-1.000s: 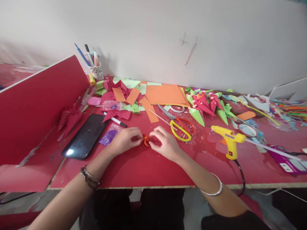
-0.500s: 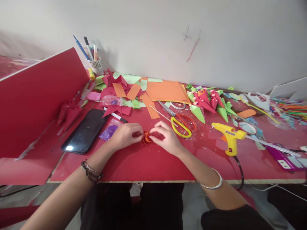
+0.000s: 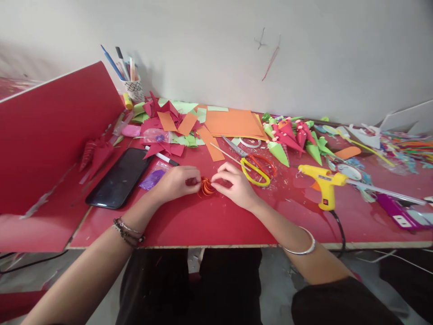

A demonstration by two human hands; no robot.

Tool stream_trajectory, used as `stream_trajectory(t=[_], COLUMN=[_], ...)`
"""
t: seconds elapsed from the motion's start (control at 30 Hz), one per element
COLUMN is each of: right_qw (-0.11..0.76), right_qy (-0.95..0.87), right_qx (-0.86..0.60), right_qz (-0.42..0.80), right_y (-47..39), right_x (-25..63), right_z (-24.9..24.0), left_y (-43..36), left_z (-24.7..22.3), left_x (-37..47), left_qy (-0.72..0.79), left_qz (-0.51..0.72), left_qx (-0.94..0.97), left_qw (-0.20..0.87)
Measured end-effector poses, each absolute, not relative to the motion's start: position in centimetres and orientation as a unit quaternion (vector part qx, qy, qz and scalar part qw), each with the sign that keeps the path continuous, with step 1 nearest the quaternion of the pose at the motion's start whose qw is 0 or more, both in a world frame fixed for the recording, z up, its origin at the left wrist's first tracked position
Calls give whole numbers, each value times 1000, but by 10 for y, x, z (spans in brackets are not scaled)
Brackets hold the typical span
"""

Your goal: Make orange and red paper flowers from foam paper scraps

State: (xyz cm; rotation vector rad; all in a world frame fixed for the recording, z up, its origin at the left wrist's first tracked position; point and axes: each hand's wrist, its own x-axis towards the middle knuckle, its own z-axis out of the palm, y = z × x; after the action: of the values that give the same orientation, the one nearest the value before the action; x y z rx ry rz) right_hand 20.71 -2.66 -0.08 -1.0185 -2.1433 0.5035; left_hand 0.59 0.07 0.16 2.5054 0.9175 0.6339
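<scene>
The thumb and fingertips of the left hand [image 3: 177, 183] are pinched together at the left edge of a small orange coil [image 3: 208, 186], and those of the right hand [image 3: 238, 186] meet at its right edge. Both sets of fingers look closed on it, with no gap that I can make out; the exact contact is too small to be sure of. The coil sits between the two hands, just above or on the table [image 3: 206, 225]; I cannot tell which.

Little has changed over the last second. The whole view has tilted, but the two-handed pinch holds and the coil has not been put down. Its curved strands look a touch more fanned out now, so I judge this to be fine finger work on the strands.

Near the coil, to its left, lies a purple packet [image 3: 154, 177], with a black phone [image 3: 118, 178] farther left. Beyond the coil is a thin stick [image 3: 230, 156]; to its right lie open scissors [image 3: 246, 161], and well to its right a yellow glue gun [image 3: 321, 183]. Farther beyond the coil are orange sheets [image 3: 233, 124], with red and green paper cones [image 3: 287, 136] beyond it to the right.
</scene>
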Motion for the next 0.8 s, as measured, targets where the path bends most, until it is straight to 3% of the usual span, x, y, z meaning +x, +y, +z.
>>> stream_trajectory(t=[0.8], right_qw=[327], right_qy=[-834], right_qx=[-368], right_qz=[248], right_y=[-20], right_x=[212], right_z=[-2], left_y=[2], left_z=[3], left_x=[7], left_qy=[295], left_qz=[218], left_qx=[906], left_qw=[210])
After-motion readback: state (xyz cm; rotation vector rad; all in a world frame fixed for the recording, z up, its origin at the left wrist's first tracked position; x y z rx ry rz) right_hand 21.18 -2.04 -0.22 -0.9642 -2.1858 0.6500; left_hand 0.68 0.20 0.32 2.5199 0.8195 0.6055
